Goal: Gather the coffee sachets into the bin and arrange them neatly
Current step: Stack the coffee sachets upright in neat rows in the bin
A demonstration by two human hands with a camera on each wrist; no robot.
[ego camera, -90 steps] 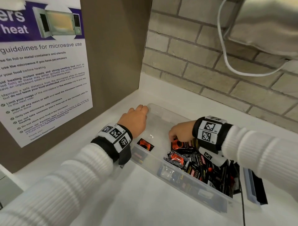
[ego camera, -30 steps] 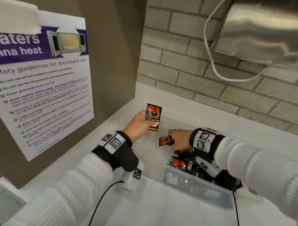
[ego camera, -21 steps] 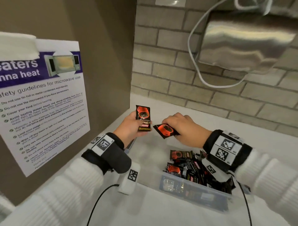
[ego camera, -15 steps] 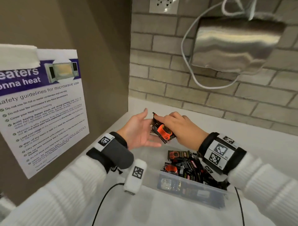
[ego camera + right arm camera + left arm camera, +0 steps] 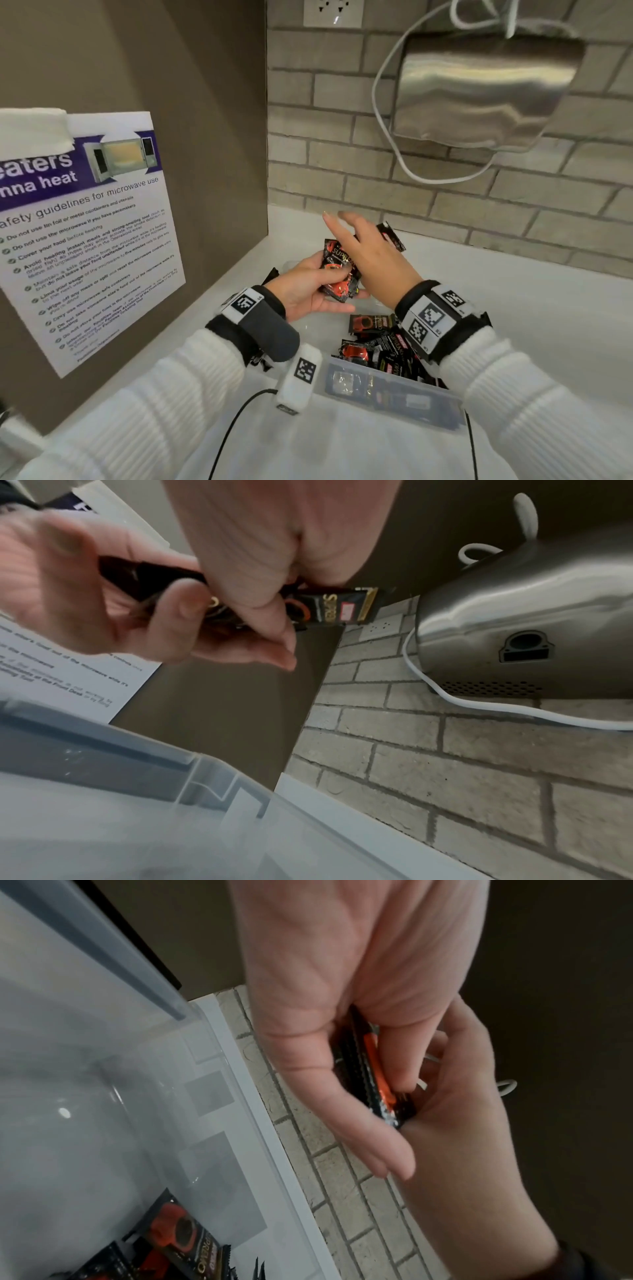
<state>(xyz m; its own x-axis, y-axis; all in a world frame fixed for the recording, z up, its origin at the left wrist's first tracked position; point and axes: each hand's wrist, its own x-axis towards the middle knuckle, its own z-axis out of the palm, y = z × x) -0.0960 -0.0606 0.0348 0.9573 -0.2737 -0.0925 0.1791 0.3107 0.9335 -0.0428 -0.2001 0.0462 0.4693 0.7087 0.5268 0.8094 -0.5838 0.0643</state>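
Observation:
A clear plastic bin stands on the white counter, with a loose pile of black-and-orange coffee sachets in its right part. Above the bin, my left hand grips a small stack of sachets, thumb on top. From the left wrist they show edge-on. My right hand lies against that stack with its fingers stretched upward. Its thumb pinches another sachet, whose end sticks out behind the hand. One sachet lies flat on the bin floor.
A brown side panel with a microwave guidelines poster closes the left. The brick wall behind carries a steel appliance, a white cable and an outlet. A black cable hangs from my left wrist.
Both hands have lifted sachets out of the bin and come together above it. My left palm, open half a second ago, now grips the stack; the right hand's fingers have straightened.

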